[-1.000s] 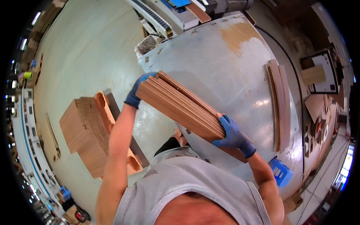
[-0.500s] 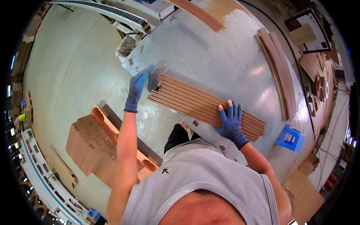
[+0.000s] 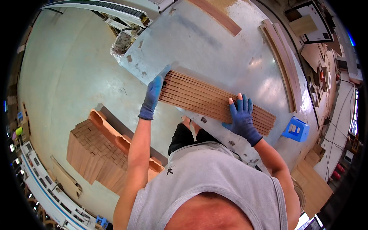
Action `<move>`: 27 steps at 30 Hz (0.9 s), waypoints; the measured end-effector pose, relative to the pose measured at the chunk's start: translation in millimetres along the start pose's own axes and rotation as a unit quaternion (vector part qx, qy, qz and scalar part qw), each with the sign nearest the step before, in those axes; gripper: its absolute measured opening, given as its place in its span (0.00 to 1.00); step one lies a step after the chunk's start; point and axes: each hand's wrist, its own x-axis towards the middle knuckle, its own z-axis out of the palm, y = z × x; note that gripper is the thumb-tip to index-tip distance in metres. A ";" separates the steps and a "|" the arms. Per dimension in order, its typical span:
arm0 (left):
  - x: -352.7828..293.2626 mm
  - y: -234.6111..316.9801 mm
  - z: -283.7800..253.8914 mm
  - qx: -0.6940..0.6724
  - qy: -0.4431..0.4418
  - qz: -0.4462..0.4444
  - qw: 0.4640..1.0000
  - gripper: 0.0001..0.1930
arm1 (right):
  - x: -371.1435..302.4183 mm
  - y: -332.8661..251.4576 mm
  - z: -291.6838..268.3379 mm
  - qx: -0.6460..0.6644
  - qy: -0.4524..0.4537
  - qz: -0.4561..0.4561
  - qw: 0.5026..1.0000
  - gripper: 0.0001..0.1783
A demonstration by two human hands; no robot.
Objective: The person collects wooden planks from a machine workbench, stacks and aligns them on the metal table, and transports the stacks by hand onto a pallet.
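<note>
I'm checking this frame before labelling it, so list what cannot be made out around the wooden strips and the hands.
- Head view: the left hand covers the left ends of the wooden strips.
- The right hand hides part of their near edge.
- How many layers deep the strips lie: not visible from above.
- The table's near edge: hidden by the torso.
</note>
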 end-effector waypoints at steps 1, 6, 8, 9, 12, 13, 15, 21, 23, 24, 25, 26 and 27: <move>-0.1 -1.7 3.1 -0.005 0.005 0.004 1.000 0.34 | -1.4 0.3 0.7 0.000 -0.002 0.001 1.000 0.62; -1.9 -3.5 11.3 -0.050 0.018 0.009 0.999 0.28 | -4.8 7.7 2.8 -0.014 -0.015 0.001 1.000 0.63; -2.5 6.2 19.8 0.009 0.010 0.008 1.000 0.34 | -5.7 10.3 2.2 -0.013 -0.018 0.000 1.000 0.62; -2.9 3.0 18.8 0.010 0.010 0.008 1.000 0.34 | -6.0 11.4 1.7 -0.011 -0.021 -0.002 1.000 0.62; -5.1 -10.6 12.5 -0.013 0.027 0.032 0.999 0.28 | -5.9 14.2 3.3 -0.002 -0.016 -0.013 1.000 0.61; -6.0 -14.2 10.8 -0.028 0.028 0.023 0.999 0.29 | -5.6 15.6 3.5 0.000 -0.015 -0.013 1.000 0.61; -5.3 -14.3 13.0 -0.041 0.025 0.011 0.999 0.29 | -6.7 17.9 4.6 0.011 0.006 -0.023 1.000 0.60; -7.1 -15.7 10.0 0.008 0.015 -0.021 1.000 0.37 | -7.2 23.6 7.4 0.020 0.026 -0.039 0.999 0.57; -3.6 -11.5 13.0 -0.019 0.026 0.008 0.999 0.32 | -5.1 25.6 8.0 0.022 0.041 -0.048 0.998 0.56; -5.2 -7.4 15.9 -0.017 0.029 0.007 0.999 0.32 | -5.2 26.8 8.4 0.022 0.054 -0.055 0.997 0.54; -8.3 -2.8 18.2 0.052 0.053 -0.005 0.997 0.28 | -6.6 28.2 9.5 0.024 0.054 -0.058 0.997 0.54; -8.2 6.2 21.8 0.120 0.077 -0.015 0.990 0.25 | -7.2 30.4 10.8 0.033 0.072 -0.064 0.995 0.53; -7.3 20.3 37.5 0.265 0.118 0.036 0.956 0.21 | -8.3 31.5 12.9 0.043 0.088 -0.072 0.993 0.52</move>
